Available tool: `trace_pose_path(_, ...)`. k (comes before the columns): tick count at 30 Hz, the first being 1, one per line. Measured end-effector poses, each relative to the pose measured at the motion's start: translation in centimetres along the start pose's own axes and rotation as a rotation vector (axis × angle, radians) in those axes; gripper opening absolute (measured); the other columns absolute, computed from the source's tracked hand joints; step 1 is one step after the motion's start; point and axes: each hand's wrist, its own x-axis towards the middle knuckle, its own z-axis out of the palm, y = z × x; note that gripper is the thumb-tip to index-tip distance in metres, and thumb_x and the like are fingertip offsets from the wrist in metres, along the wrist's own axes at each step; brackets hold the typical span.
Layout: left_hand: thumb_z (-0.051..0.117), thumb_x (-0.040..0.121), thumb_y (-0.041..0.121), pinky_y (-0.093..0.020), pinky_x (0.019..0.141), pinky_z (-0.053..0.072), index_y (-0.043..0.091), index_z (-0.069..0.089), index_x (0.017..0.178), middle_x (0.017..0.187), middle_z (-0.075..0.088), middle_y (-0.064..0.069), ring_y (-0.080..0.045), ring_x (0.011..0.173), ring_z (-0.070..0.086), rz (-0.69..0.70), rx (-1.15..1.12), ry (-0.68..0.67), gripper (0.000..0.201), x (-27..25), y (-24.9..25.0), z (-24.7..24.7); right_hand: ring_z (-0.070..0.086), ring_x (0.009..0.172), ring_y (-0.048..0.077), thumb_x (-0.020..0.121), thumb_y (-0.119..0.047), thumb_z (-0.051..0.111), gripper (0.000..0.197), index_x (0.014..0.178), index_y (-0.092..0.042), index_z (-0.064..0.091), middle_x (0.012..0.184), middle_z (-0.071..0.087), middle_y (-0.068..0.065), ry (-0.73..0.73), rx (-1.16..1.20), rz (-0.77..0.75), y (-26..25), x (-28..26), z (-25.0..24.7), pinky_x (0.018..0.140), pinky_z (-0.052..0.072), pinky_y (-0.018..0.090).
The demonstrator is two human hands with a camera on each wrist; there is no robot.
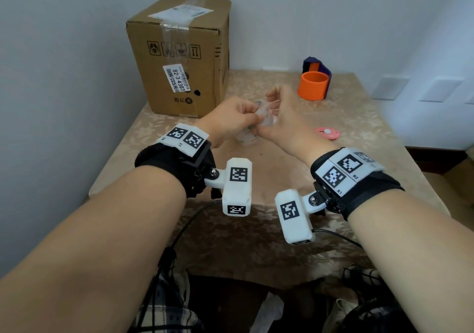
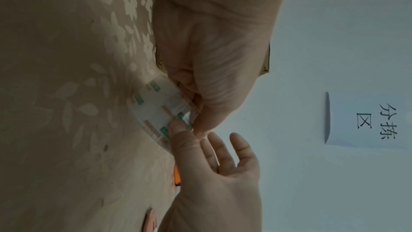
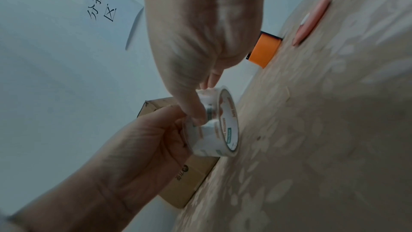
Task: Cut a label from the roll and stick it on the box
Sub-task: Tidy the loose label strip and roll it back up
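The brown cardboard box point(image 1: 179, 58) stands at the table's back left, with a white printed label on its front. In front of it my left hand point(image 1: 252, 115) grips the translucent label roll point(image 1: 247, 137), printed in green and orange, just above the tablecloth. In the right wrist view the roll point(image 3: 223, 130) stands on edge against my left palm. My right hand point(image 1: 266, 124) meets it from the right. Its thumb point(image 3: 194, 112) presses on the roll's outer face and a fingertip touches the far side. Its other fingers are raised and spread. A pink cutter point(image 1: 327, 133) lies to the right.
An orange ring point(image 1: 313, 86) with a dark blue holder behind it sits at the back right of the table point(image 1: 256, 230), which has a beige floral cloth. White walls close in on the left and behind. A sheet with black writing point(image 2: 365, 121) hangs on the wall.
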Motion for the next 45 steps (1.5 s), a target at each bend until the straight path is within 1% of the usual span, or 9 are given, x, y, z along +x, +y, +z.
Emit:
trace_pose_path(4, 0.054, 0.092, 0.003, -0.024, 0.072, 0.047, -0.013, 0.064, 0.103, 0.092, 0.064, -0.022, -0.024, 0.081, 0.057, 0.006, -0.012, 0.004, 0.022, -0.1, 0.1, 0.0, 0.044, 0.08, 0.004, 0.07, -0.003, 0.072, 0.05, 0.101, -0.016, 0.035, 0.088, 0.039, -0.012, 0.027, 0.026, -0.021, 0.3, 0.0, 0.3, 0.07, 0.041, 0.014)
trace_pose_path(9, 0.054, 0.092, 0.004, -0.02, 0.066, 0.049, -0.014, 0.063, 0.104, 0.084, 0.064, -0.018, -0.021, 0.074, 0.057, -0.002, -0.007, 0.025, 0.023, -0.1, 0.1, -0.1, 0.047, 0.085, 0.014, 0.069, -0.004, 0.073, 0.047, 0.098, -0.016, 0.037, 0.098, 0.046, 0.004, 0.041, 0.0, -0.025, 0.1, 0.2, 0.3, 0.066, 0.04, 0.014)
trace_pose_path(13, 0.055, 0.092, 0.004, -0.028, 0.071, 0.046, -0.015, 0.062, 0.103, 0.088, 0.061, -0.023, -0.024, 0.076, 0.055, 0.001, -0.005, 0.023, 0.024, -0.3, 0.1, 0.1, 0.045, 0.07, 0.009, 0.07, -0.002, 0.072, 0.048, 0.098, -0.016, 0.036, 0.085, 0.05, 0.005, -0.021, -0.046, -0.027, 0.4, 0.2, 0.1, 0.062, 0.039, 0.014)
trace_pose_path(17, 0.056, 0.092, 0.008, -0.026, 0.076, 0.048, -0.011, 0.064, 0.106, 0.095, 0.065, -0.022, -0.023, 0.083, 0.058, -0.007, -0.005, 0.063, 0.025, -0.2, 0.0, -0.3, 0.046, 0.079, 0.004, 0.076, -0.006, 0.068, 0.055, 0.124, -0.013, 0.041, 0.094, 0.047, -0.003, -0.001, -0.047, -0.014, 0.4, 0.2, 0.0, 0.07, 0.04, 0.013)
trace_pose_path(21, 0.056, 0.093, 0.009, -0.009, 0.07, 0.05, 0.004, 0.069, 0.104, 0.085, 0.068, 0.002, -0.006, 0.077, 0.061, 0.009, 0.123, 0.053, 0.018, -0.3, 0.2, -0.7, 0.049, 0.094, 0.01, 0.085, -0.007, 0.055, 0.048, 0.132, -0.009, 0.05, 0.107, 0.052, 0.0, -0.032, -0.172, 0.038, 1.1, 1.2, -0.6, 0.084, 0.043, 0.023)
trace_pose_path(24, 0.057, 0.092, 0.01, -0.014, 0.078, 0.049, 0.018, 0.069, 0.093, 0.082, 0.067, 0.01, -0.001, 0.077, 0.062, 0.026, 0.17, 0.031, 0.015, -0.4, 0.2, -0.7, 0.054, 0.088, 0.011, 0.087, -0.011, 0.051, 0.034, 0.119, -0.011, 0.064, 0.095, 0.06, -0.002, -0.027, -0.24, 0.043, 1.7, 1.4, -0.5, 0.078, 0.041, 0.024)
trace_pose_path(28, 0.059, 0.092, 0.014, -0.025, 0.085, 0.05, 0.014, 0.07, 0.096, 0.087, 0.069, 0.001, -0.009, 0.083, 0.063, 0.031, 0.201, 0.056, 0.013, -0.3, 0.5, -0.5, 0.066, 0.089, 0.024, 0.087, -0.009, 0.054, 0.023, 0.101, -0.01, 0.073, 0.095, 0.074, 0.011, 0.048, -0.26, -0.001, 1.0, 1.0, -0.8, 0.08, 0.051, 0.034)
trace_pose_path(39, 0.057, 0.093, 0.025, -0.036, 0.087, 0.048, 0.0, 0.069, 0.102, 0.105, 0.069, -0.024, -0.02, 0.086, 0.061, 0.049, 0.358, -0.062, 0.03, -1.0, 1.3, 0.0, 0.059, 0.087, 0.03, 0.085, -0.016, 0.055, 0.013, 0.091, -0.008, 0.063, 0.095, 0.065, 0.014, 0.063, -0.489, -0.036, 0.5, 0.2, -1.4, 0.078, 0.051, 0.046)
trace_pose_path(45, 0.053, 0.071, 0.059, -0.052, 0.107, 0.034, 0.026, 0.071, 0.098, 0.1, 0.074, 0.0, -0.015, 0.103, 0.065, 0.019, 0.412, -0.056, 0.047, -0.9, 0.8, -0.2, 0.055, 0.089, 0.032, 0.083, -0.016, 0.056, 0.014, 0.092, -0.005, 0.057, 0.098, 0.058, 0.015, 0.01, -0.551, -0.059, 0.0, 0.1, -1.6, 0.078, 0.047, 0.045)
